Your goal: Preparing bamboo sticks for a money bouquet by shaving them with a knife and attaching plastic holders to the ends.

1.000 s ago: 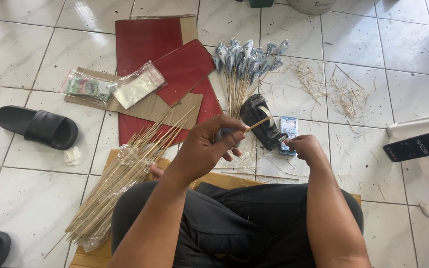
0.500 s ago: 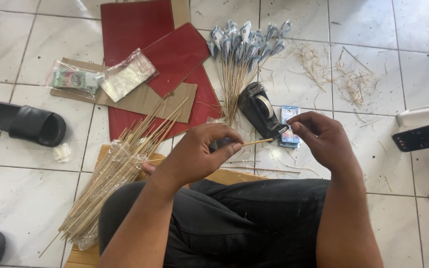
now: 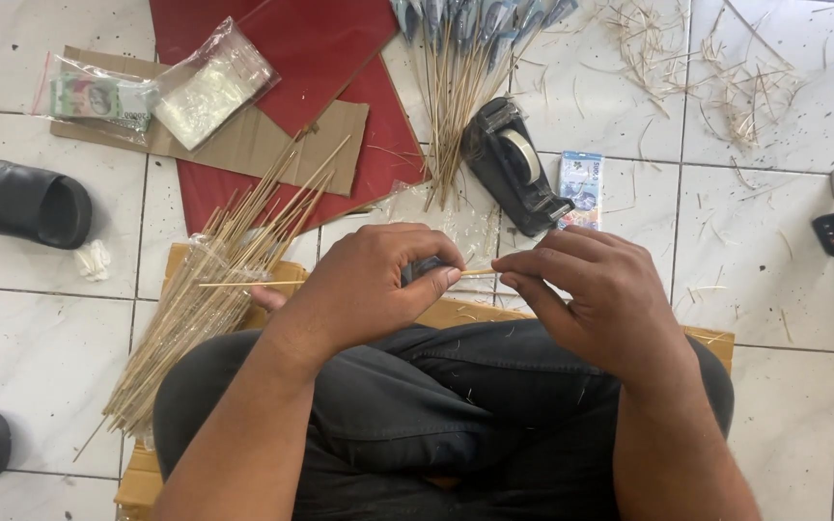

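The left hand is pinching a thin pale bamboo skewer, which is running out leftward from under its palm, and the right hand is pinching the skewer's short end poking out between the two hands. Both hands are hovering just nearer the person than the black plastic tape dispenser. A small blue banknote stack is lying just right of the dispenser. A loose bundle of bamboo sticks is lying well left of it, over red paper sheets.
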